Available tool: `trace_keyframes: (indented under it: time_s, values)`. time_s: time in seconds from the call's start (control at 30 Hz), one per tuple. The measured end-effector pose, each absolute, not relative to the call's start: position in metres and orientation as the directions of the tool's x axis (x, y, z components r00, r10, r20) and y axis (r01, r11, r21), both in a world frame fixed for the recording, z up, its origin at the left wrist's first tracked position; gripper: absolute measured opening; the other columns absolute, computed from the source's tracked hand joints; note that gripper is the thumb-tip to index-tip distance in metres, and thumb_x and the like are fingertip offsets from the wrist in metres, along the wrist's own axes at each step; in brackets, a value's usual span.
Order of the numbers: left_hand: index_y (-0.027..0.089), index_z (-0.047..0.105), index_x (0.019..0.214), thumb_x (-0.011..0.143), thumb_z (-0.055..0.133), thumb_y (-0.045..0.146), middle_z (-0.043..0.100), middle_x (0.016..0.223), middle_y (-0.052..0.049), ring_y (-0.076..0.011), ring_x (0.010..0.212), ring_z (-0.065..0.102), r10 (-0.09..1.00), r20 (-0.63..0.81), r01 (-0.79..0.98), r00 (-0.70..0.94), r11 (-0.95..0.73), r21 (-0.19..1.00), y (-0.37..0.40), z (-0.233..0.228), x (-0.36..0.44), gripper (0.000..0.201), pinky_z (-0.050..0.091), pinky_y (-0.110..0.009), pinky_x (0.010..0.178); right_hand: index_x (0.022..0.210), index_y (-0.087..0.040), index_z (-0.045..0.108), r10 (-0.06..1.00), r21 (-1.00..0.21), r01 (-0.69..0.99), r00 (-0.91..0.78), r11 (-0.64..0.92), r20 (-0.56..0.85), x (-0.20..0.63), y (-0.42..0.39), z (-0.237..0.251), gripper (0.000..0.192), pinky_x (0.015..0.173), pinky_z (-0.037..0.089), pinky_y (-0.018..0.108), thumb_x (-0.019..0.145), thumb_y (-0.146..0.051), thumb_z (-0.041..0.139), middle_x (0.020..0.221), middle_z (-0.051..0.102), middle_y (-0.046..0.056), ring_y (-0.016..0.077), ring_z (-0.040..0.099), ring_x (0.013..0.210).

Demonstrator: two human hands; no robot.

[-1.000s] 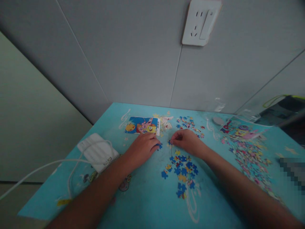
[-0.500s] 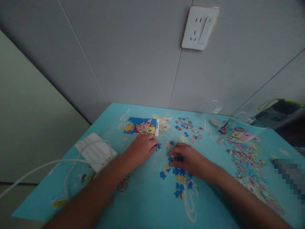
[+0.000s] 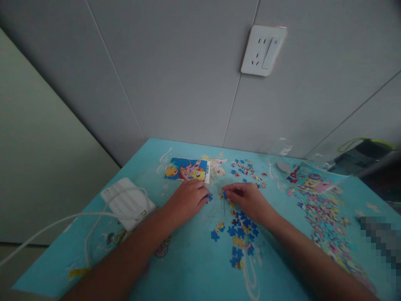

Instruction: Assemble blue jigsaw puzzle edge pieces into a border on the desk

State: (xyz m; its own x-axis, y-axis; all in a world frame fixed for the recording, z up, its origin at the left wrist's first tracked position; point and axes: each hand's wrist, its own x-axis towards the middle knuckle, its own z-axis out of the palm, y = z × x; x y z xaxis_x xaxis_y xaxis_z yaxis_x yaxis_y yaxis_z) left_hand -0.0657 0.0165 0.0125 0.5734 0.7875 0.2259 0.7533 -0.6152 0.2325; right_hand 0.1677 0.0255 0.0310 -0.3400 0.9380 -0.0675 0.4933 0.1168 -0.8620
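Note:
My left hand (image 3: 190, 198) rests on the table with its fingers closed around the edge of a blue puzzle piece (image 3: 209, 196); part of it is hidden under the fingertips. Just to the right, my right hand (image 3: 246, 196) pinches a small blue puzzle piece (image 3: 224, 195) between thumb and forefinger. Below the right hand lies a cluster of blue and yellow puzzle pieces (image 3: 240, 232). Left of that cluster are a few loose pieces (image 3: 215, 235). A blue picture card (image 3: 188, 168) with cartoon figures lies beyond my left hand.
Small pieces (image 3: 242, 167) are scattered at the back. A long heap of mixed puzzle pieces (image 3: 322, 221) spreads along the right, below another picture sheet (image 3: 313, 177). On the left sits a white power adapter (image 3: 128, 202) with a cable (image 3: 75, 215). A wall socket (image 3: 263, 50) is above.
My right hand has moved up and left off the piece cluster and now pinches a blue piece. My left hand has stayed in nearly the same place. The view has tilted slightly upward.

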Motion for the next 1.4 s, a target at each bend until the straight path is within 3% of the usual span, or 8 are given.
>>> trace_keyframes:
  time_s: [0.1, 0.2, 0.4, 0.5, 0.6, 0.77, 1.13, 1.4]
  values:
    - [0.020, 0.069, 0.100, 0.094, 0.060, 0.029, 0.064, 0.097, -0.006, -0.0223, 0.098, 0.059, 0.786, 0.222, 0.761, 0.577, -0.616, 0.204, 0.016, 0.014, -0.065, 0.014, 0.047, -0.037, 0.088, 0.096, -0.013, 0.075, 0.943, -0.900, 0.435, -0.307, 0.019, -0.128, 0.155, 0.033, 0.021, 0.024, 0.059, 0.045, 0.026, 0.088, -0.029, 0.059, 0.073, 0.071, 0.004, 0.0138, 0.057, 0.060]
    - [0.020, 0.069, 0.098, 0.093, 0.062, 0.029, 0.064, 0.098, -0.005, -0.0224, 0.098, 0.059, 0.786, 0.228, 0.766, 0.574, -0.614, 0.191, 0.015, 0.015, -0.064, 0.013, 0.047, -0.038, 0.089, 0.096, -0.014, 0.075, 0.946, -0.909, 0.417, -0.303, 0.024, -0.114, 0.150, 0.035, 0.013, 0.024, 0.056, 0.043, 0.026, 0.087, -0.030, 0.061, 0.071, 0.070, 0.003, 0.0135, 0.055, 0.058]
    - [0.018, 0.069, 0.097, 0.093, 0.063, 0.028, 0.064, 0.098, -0.006, -0.0231, 0.100, 0.060, 0.789, 0.231, 0.770, 0.570, -0.611, 0.185, 0.015, 0.014, -0.064, 0.012, 0.047, -0.038, 0.089, 0.096, -0.016, 0.076, 0.932, -0.878, 0.459, -0.361, 0.136, -0.045, 0.153, 0.031, 0.013, 0.021, 0.059, 0.043, 0.026, 0.088, -0.028, 0.061, 0.072, 0.069, 0.002, 0.0139, 0.057, 0.062]
    - [0.019, 0.069, 0.099, 0.093, 0.063, 0.027, 0.065, 0.098, -0.006, -0.0234, 0.102, 0.060, 0.787, 0.226, 0.769, 0.574, -0.613, 0.183, 0.016, 0.012, -0.064, 0.012, 0.047, -0.038, 0.089, 0.105, -0.017, 0.075, 0.922, -0.852, 0.492, -0.386, 0.182, -0.026, 0.156, 0.031, 0.014, 0.026, 0.060, 0.045, 0.027, 0.091, -0.027, 0.057, 0.073, 0.069, 0.002, 0.0147, 0.058, 0.063]
    - [0.020, 0.070, 0.100, 0.093, 0.063, 0.026, 0.065, 0.099, -0.005, -0.0228, 0.102, 0.060, 0.786, 0.222, 0.767, 0.577, -0.615, 0.183, 0.015, 0.012, -0.064, 0.011, 0.047, -0.038, 0.089, 0.115, -0.020, 0.073, 0.904, -0.775, 0.553, -0.423, 0.307, 0.056, 0.159, 0.031, 0.015, 0.030, 0.065, 0.047, 0.029, 0.091, -0.024, 0.055, 0.080, 0.071, 0.002, 0.0159, 0.060, 0.067]
    - [0.019, 0.070, 0.098, 0.093, 0.062, 0.026, 0.064, 0.098, -0.005, -0.0226, 0.100, 0.060, 0.790, 0.220, 0.771, 0.572, -0.609, 0.183, 0.014, 0.015, -0.063, 0.012, 0.047, -0.037, 0.087, 0.108, -0.023, 0.077, 0.853, -0.647, 0.607, -0.505, 0.461, 0.135, 0.162, 0.027, 0.019, 0.030, 0.074, 0.048, 0.029, 0.088, -0.016, 0.055, 0.092, 0.070, 0.005, 0.0165, 0.063, 0.077]
    - [0.020, 0.069, 0.102, 0.095, 0.059, 0.028, 0.064, 0.101, -0.006, -0.0217, 0.101, 0.059, 0.784, 0.229, 0.753, 0.577, -0.619, 0.222, 0.016, 0.012, -0.066, 0.014, 0.046, -0.037, 0.090, 0.102, -0.021, 0.076, 0.932, -0.678, 0.661, -0.346, 0.321, 0.103, 0.189, 0.034, 0.039, 0.024, 0.065, 0.047, 0.029, 0.088, -0.029, 0.059, 0.076, 0.070, 0.001, 0.0158, 0.059, 0.065]
    - [0.021, 0.070, 0.103, 0.095, 0.058, 0.026, 0.065, 0.101, -0.006, -0.0211, 0.098, 0.060, 0.767, 0.245, 0.734, 0.593, -0.641, 0.227, 0.020, 0.006, -0.068, 0.015, 0.047, -0.037, 0.089, 0.102, -0.019, 0.075, 0.962, -0.799, 0.580, -0.273, 0.156, -0.011, 0.257, 0.021, 0.028, 0.031, 0.067, 0.052, 0.031, 0.087, -0.043, 0.062, 0.086, 0.073, 0.005, 0.0201, 0.064, 0.075]
